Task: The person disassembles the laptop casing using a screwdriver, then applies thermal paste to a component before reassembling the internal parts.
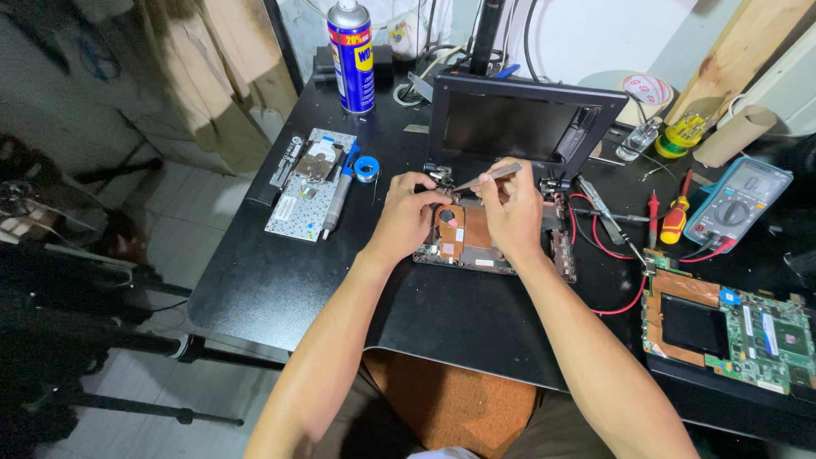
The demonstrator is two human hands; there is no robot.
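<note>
Right hand (512, 212) grip pinching metal tweezers (489, 177), left hand (406, 217) closed, bracing opened laptop base (476, 246) at tabletop (280, 280) centre; best keep tips low, wrists planted, working toward 12 o'clock hinge.

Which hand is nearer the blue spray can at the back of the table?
Left. The left hand rests on the opened laptop, below and just right of the spray can; the right hand sits farther right, gripping tweezers.

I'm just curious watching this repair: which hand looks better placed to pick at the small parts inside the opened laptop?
Probably the right hand: it holds the tweezers above the opened laptop base. The left hand holds no tool and rests at the base's edge.
</note>
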